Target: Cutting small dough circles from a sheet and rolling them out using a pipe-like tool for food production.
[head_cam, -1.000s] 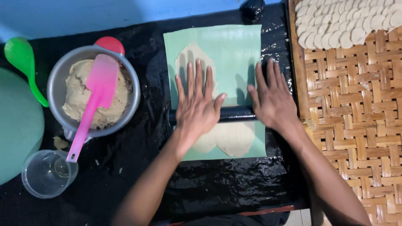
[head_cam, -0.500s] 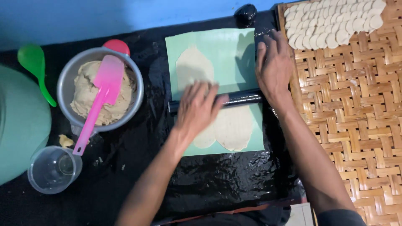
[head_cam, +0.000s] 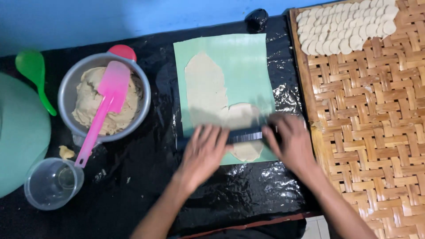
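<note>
Both hands, left (head_cam: 204, 150) and right (head_cam: 290, 142), flat, fingers spread on black roller (head_cam: 243, 135). Risk: uneven pressure tears thin dough sheet (head_cam: 212, 95).

Both forearms are showing bare from the lower edge of the frame up to the wrists, with no sleeve reaching into view. The left hand (head_cam: 204, 152) and right hand (head_cam: 292, 144) are wearing no gloves, rings or watch.
</note>
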